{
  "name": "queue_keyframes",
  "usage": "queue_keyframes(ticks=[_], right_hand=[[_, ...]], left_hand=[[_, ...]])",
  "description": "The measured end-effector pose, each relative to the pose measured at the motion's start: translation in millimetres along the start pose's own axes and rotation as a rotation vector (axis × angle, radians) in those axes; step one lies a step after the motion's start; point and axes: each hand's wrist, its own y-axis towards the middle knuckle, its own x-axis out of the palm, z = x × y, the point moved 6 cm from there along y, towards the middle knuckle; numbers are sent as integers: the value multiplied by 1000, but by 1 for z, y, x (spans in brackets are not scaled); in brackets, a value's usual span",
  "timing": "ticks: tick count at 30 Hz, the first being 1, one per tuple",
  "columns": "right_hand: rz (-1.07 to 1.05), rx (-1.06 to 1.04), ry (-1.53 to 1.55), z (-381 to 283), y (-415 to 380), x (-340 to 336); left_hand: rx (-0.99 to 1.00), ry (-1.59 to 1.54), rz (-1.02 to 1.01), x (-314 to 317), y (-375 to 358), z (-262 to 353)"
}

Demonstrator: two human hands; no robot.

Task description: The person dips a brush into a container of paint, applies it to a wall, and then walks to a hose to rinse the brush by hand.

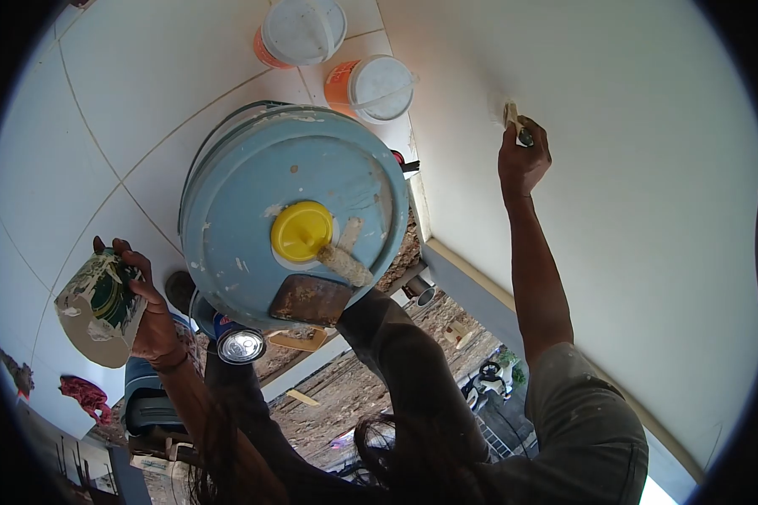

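Observation:
My left hand (156, 316), at the lower left, is wrapped round a cut plastic container (101, 307) smeared with pale paste. At the upper right, my right hand (526, 156) grips a small putty knife (511, 115) with its blade against the white wall (632, 194), beside a small patch of wet-looking paste. Between my arms stands a large blue lidded bucket (244, 185). On its lid lie a yellow round lid (301, 231), a paste-crusted scraper with a rusty blade (312, 300) and a wooden-looking handle.
Two orange-and-white tubs (303, 32) stand on white tiles behind the bucket. A metal-topped can (241, 345) is near the bucket's front. A red cloth (86, 397) lies at lower left. Past the ledge (472, 273), the ground below shows a parked motorcycle (487, 380).

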Motion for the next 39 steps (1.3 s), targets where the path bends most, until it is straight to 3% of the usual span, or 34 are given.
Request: queue_keyframes(ticks=[2, 4, 7, 8, 10, 12, 14, 16, 20, 24, 28, 32, 34, 35, 37, 39], right_hand=[[8, -71, -47, -8, -10, -14], [-88, -325, -44, -32, -34, -10], [-579, -493, -127, -19, -97, 40], [-644, -663, -166, -8, -114, 58], [-723, -801, -217, 3, -124, 86], [-654, -942, -262, 7, -121, 103], [-660, -1018, -344, 12, -119, 118], [-827, -955, -470, 37, -132, 134], [-832, -1016, -473, 72, -188, 123], [-965, -965, -501, 97, -243, 111], [-1162, -788, -525, 126, -299, 108], [-1209, -553, -486, 143, -327, 96], [-1293, -293, -482, 150, -329, 89], [-1292, -288, -483, 148, -327, 91], [-1267, 80, -407, 159, -317, 97], [-1192, 79, -381, 163, -294, 115]], left_hand=[[2, -9, 2, -2, -2, -1], [6, -9, -4, -3, 0, -3], [11, -19, 32, -6, -2, -2], [14, -20, 34, -6, -3, -2], [12, -14, 35, -8, -2, -3], [11, 1, 39, -10, -4, -2], [17, 4, 54, -14, -6, -1], [17, 2, 66, -15, -7, -2], [16, 7, 83, -17, -5, -7], [13, 11, 99, -22, -5, -4], [0, 17, 93, -19, -2, -11], [-14, 36, 88, -16, 1, -17], [-21, 35, 88, -16, 1, -18], [-26, 28, 96, -18, -1, -15], [-31, 18, 105, -20, 1, -14], [-36, 31, 106, -19, 3, -13]])
